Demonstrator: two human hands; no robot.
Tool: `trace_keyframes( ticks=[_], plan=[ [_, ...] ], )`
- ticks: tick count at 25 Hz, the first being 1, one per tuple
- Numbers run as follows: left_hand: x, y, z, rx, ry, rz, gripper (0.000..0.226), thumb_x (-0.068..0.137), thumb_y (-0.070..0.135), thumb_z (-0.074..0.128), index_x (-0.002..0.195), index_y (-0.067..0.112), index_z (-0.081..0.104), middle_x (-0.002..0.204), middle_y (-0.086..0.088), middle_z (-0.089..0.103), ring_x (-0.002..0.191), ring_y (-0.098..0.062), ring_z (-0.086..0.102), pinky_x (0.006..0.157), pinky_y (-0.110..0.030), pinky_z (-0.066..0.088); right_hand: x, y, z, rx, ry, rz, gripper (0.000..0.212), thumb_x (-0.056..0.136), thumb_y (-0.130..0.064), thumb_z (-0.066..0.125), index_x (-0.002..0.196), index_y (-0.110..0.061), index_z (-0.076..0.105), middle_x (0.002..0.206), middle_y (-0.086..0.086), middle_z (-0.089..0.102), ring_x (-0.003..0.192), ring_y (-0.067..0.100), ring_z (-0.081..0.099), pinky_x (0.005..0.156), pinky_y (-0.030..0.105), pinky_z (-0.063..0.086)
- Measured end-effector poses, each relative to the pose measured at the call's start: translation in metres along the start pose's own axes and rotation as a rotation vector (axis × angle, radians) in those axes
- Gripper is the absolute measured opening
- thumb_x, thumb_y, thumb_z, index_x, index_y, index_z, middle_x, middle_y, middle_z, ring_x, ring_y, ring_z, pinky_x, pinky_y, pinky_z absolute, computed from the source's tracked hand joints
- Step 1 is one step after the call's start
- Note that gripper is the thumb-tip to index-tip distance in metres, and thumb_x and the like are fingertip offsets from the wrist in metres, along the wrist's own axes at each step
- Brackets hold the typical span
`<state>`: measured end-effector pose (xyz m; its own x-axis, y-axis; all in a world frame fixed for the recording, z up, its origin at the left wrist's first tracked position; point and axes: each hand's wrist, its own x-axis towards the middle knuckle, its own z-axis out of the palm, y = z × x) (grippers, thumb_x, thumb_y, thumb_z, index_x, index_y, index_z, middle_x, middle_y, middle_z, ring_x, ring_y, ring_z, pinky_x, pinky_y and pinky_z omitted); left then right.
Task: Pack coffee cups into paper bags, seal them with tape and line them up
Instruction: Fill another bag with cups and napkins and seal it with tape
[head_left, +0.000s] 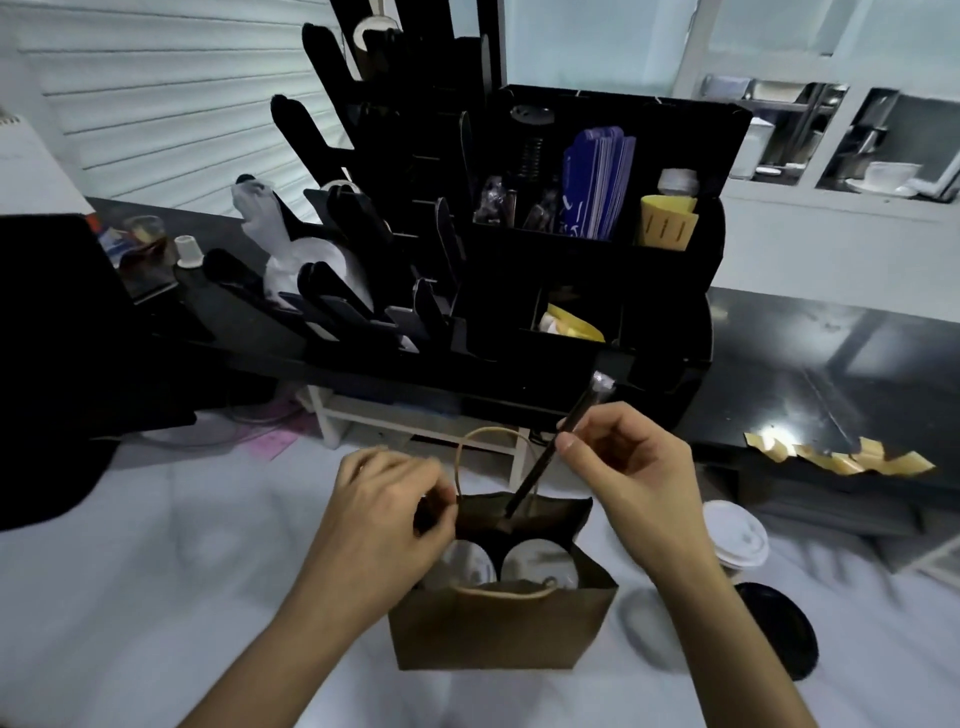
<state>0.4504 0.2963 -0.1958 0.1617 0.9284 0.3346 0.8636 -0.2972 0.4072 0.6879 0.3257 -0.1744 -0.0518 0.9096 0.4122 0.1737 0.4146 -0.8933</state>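
Head view shows our right hand (631, 470) pinching a dark wrapped straw (558, 447) whose lower end dips into the brown paper bag (498, 631); our left hand (387, 499) grips the bag's rim. Two cups (470, 564) sit inside, on the white table (156, 597), before the black organizer (582, 291).

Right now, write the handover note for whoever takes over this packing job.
Left hand grips the bag's left rim, keeping it open.
Right hand pinches a wrapped straw, its lower end inside the bag.
Bag stands on the white table; two cups sit in its carrier.
Another lidded cup stands right of the bag.
Done: cups bagged. Left: drop the straw, tape shut, line up.
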Motion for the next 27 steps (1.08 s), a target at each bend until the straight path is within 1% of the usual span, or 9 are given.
trace_keyframes(
  ticks=[3, 6, 10, 12, 14, 16, 19, 22, 27],
  plan=[
    [-0.008, -0.011, 0.012, 0.088, -0.036, -0.081, 0.011, 0.089, 0.034, 0.072, 0.090, 0.038, 0.062, 0.099, 0.017, 0.069, 0.126, -0.010, 0.052, 0.121, -0.039, 0.019, -0.010, 0.012, 0.005, -0.124, -0.085, -0.032, 0.014, 0.091, -0.009, 0.075, 0.094, -0.023, 0.071, 0.087, -0.005, 0.071, 0.085, 0.018, 0.069, 0.077, 0.023, 0.054],
    [-0.015, -0.020, 0.021, 0.135, -0.099, -0.123, 0.017, 0.088, 0.043, 0.071, 0.104, 0.039, 0.065, 0.118, 0.017, 0.069, 0.143, -0.011, 0.038, 0.124, -0.039, 0.004, -0.016, 0.021, 0.015, -0.187, -0.109, -0.023, 0.022, 0.089, -0.007, 0.078, 0.095, -0.028, 0.072, 0.090, -0.009, 0.071, 0.085, 0.017, 0.068, 0.075, 0.022, 0.054],
    [-0.017, -0.028, 0.026, 0.130, -0.235, -0.121, 0.054, 0.082, 0.051, 0.071, 0.133, 0.043, 0.054, 0.154, 0.021, 0.041, 0.153, -0.014, 0.015, 0.124, -0.042, -0.004, -0.017, 0.027, 0.026, -0.375, -0.182, -0.095, 0.022, 0.086, -0.010, 0.079, 0.096, -0.028, 0.073, 0.093, -0.016, 0.065, 0.090, 0.007, 0.065, 0.077, 0.015, 0.052],
    [-0.019, -0.033, 0.027, 0.107, -0.322, -0.125, 0.074, 0.078, 0.058, 0.068, 0.145, 0.047, 0.040, 0.162, 0.024, 0.022, 0.154, -0.014, 0.004, 0.124, -0.042, -0.003, -0.016, 0.029, 0.031, -0.507, -0.247, -0.120, 0.019, 0.088, -0.013, 0.075, 0.100, -0.028, 0.072, 0.094, -0.017, 0.061, 0.088, 0.005, 0.061, 0.075, 0.016, 0.050],
    [-0.021, -0.037, 0.028, 0.066, -0.385, -0.138, 0.089, 0.074, 0.062, 0.066, 0.152, 0.050, 0.024, 0.164, 0.026, 0.010, 0.154, -0.013, -0.002, 0.124, -0.041, 0.001, -0.014, 0.032, 0.038, -0.682, -0.324, -0.164, 0.015, 0.092, -0.018, 0.069, 0.104, -0.026, 0.071, 0.096, -0.013, 0.059, 0.084, 0.008, 0.059, 0.068, 0.023, 0.049],
    [-0.024, -0.039, 0.028, 0.009, -0.404, -0.154, 0.098, 0.072, 0.062, 0.066, 0.153, 0.052, 0.012, 0.163, 0.030, 0.004, 0.154, -0.012, -0.003, 0.124, -0.039, 0.007, -0.009, 0.037, 0.047, -0.868, -0.411, -0.170, 0.012, 0.097, -0.020, 0.061, 0.106, -0.025, 0.067, 0.099, -0.007, 0.058, 0.083, 0.019, 0.060, 0.064, 0.034, 0.048],
    [-0.027, -0.041, 0.030, -0.065, -0.391, -0.174, 0.109, 0.070, 0.062, 0.069, 0.153, 0.054, -0.001, 0.162, 0.033, 0.001, 0.154, -0.012, -0.003, 0.123, -0.037, 0.011, -0.003, 0.045, 0.063, -1.063, -0.539, -0.072, 0.016, 0.097, -0.012, 0.053, 0.107, -0.020, 0.063, 0.102, -0.002, 0.058, 0.088, 0.028, 0.064, 0.071, 0.040, 0.052],
    [-0.028, -0.042, 0.030, -0.103, -0.374, -0.181, 0.114, 0.070, 0.061, 0.070, 0.150, 0.057, -0.011, 0.161, 0.032, 0.001, 0.153, -0.011, -0.005, 0.122, -0.036, 0.014, 0.000, 0.053, 0.070, -1.081, -0.571, 0.017, 0.021, 0.095, -0.006, 0.055, 0.109, -0.016, 0.066, 0.108, 0.003, 0.064, 0.093, 0.028, 0.066, 0.079, 0.039, 0.054],
    [-0.028, -0.043, 0.031, -0.130, -0.354, -0.170, 0.113, 0.070, 0.059, 0.071, 0.147, 0.059, -0.013, 0.160, 0.031, 0.004, 0.152, -0.008, -0.004, 0.122, -0.037, 0.017, 0.000, 0.057, 0.070, -1.047, -0.591, 0.044, 0.017, 0.099, -0.019, 0.055, 0.111, -0.015, 0.067, 0.108, 0.005, 0.068, 0.094, 0.029, 0.066, 0.080, 0.041, 0.055]
  ],
)
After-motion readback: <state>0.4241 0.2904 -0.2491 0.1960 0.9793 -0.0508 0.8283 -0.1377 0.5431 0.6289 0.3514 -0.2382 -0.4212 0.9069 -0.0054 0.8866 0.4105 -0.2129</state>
